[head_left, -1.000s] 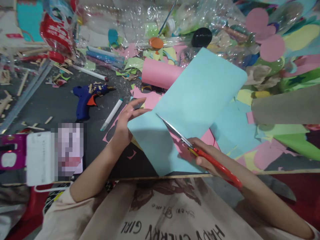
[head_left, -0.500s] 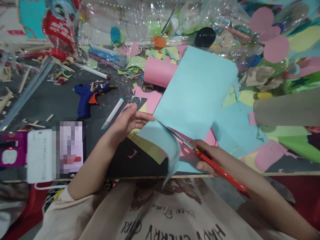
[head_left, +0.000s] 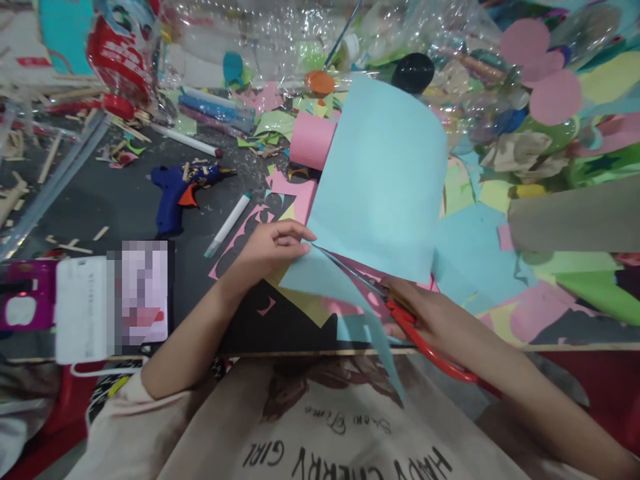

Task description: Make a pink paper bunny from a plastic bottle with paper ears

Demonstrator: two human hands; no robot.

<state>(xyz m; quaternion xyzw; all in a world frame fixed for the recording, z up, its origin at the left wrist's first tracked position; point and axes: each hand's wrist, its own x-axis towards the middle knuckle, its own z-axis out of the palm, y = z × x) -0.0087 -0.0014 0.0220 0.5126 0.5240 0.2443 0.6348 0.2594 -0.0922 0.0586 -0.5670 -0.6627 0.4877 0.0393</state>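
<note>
My right hand (head_left: pixel 411 303) is closed around the red handles of a pair of scissors (head_left: pixel 429 352). Their metal blades reach up and left into a sheet of light blue paper (head_left: pixel 383 177), with the tips near its left edge. Below the blades hangs the cut part of the paper (head_left: pixel 327 279), a narrow end drooping past the table edge. My left hand (head_left: pixel 280 245) pinches the paper at its left edge, right by the scissor tips. Beneath the sheet, part of a rolled pink paper (head_left: pixel 311 140) sticks out on the left.
A blue glue gun (head_left: pixel 173 193) and a marker (head_left: pixel 227 225) lie left of my hands. At lower left are a phone (head_left: pixel 145 293) and a white device (head_left: pixel 81 310). Paper scraps, plastic bottles and a red-labelled bottle (head_left: pixel 123 57) crowd the back and right.
The blue sheet has swung left and its upper part curls more. The left fingers have curled in on the paper edge. The cut part hangs further right; the scissor blades have closed more.
</note>
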